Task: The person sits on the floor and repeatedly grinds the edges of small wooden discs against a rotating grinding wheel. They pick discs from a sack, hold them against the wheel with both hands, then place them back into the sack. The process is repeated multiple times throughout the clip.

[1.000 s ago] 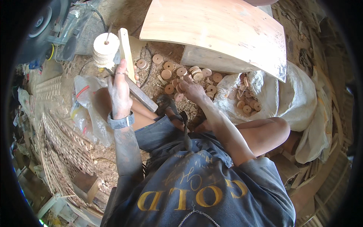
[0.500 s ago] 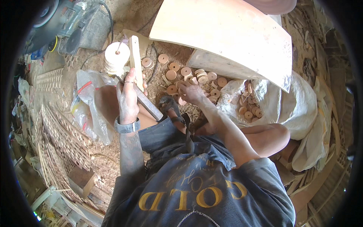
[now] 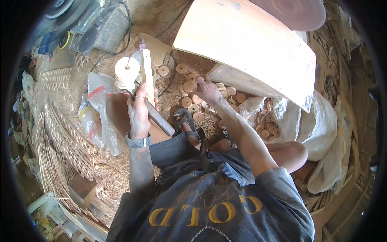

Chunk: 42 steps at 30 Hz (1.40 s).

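My left hand [image 3: 139, 114] is closed around a pale wooden strip [image 3: 147, 74] with a hole near its upper end. A dark, straight-edged bar [image 3: 160, 119] runs past the same hand and over my left thigh; whether the fingers grip it too is unclear. Beyond that hand, pale round discs form a stack [image 3: 126, 74] on a thin rod. My right hand [image 3: 210, 93] is over a loose pile of small wooden discs [image 3: 186, 102] with centre holes. Its fingers are bent, with what looks like one disc edge-on between them, partly hidden.
A large pale board [image 3: 246, 48] leans over the pile at the far right, beside a pinkish round wheel [image 3: 298, 14]. A white sack [image 3: 310, 123] with discs at its mouth lies right. Plastic bags [image 3: 100, 113] and perforated wooden strips [image 3: 60, 147] lie left. Sawdust covers the ground.
My right hand has risen slightly off the discs and shifted a little right, its fingers now pointing farther away. My left hand keeps its hold on the wooden strip. The whole view has shifted slightly.
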Tool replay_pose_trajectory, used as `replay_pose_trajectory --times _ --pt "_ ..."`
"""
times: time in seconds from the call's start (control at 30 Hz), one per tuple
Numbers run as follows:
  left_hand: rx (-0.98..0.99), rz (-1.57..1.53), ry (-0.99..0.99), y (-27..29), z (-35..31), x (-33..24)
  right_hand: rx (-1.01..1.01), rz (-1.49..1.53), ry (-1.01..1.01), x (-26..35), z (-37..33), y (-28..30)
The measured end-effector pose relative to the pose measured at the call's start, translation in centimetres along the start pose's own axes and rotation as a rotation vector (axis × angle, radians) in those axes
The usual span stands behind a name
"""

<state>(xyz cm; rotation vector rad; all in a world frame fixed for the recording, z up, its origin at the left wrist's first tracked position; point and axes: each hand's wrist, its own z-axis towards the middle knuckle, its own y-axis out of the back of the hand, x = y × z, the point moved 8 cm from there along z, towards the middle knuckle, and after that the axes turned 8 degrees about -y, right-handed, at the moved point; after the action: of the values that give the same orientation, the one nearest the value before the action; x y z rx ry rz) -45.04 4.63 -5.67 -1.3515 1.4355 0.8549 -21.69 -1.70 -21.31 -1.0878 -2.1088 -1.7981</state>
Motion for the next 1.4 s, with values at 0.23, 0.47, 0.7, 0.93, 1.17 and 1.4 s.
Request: replay_pose_trajectory --times 0.23,0.47,0.7,0.93,1.17,1.4 --pt "-0.059 0.016 -0.018 1.9 0.3 -1.1 -0.014 -0.468 0.042 -1.3 2.5 -4.2" --pt "0.030 0.013 -0.041 1.1 1.0 -0.7 0.167 -0.398 0.058 -1.7 2.9 -3.7" --pt "-0.004 -0.051 0.010 0.8 1.2 0.6 0.310 -0.268 0.293 3.7 -2.1 -8.8" --pt "0.020 -0.050 -0.027 1.2 1.0 0.4 0.374 -0.668 0.256 5.7 -1.8 -14.0" --pt "0.032 0.038 0.013 0.6 0.4 1.3 0.437 -0.325 -0.038 2.3 -4.0 -3.1" --pt "0.064 -0.060 -0.026 0.6 -0.1 0.9 0.230 -0.410 0.243 2.9 -4.2 -7.6"
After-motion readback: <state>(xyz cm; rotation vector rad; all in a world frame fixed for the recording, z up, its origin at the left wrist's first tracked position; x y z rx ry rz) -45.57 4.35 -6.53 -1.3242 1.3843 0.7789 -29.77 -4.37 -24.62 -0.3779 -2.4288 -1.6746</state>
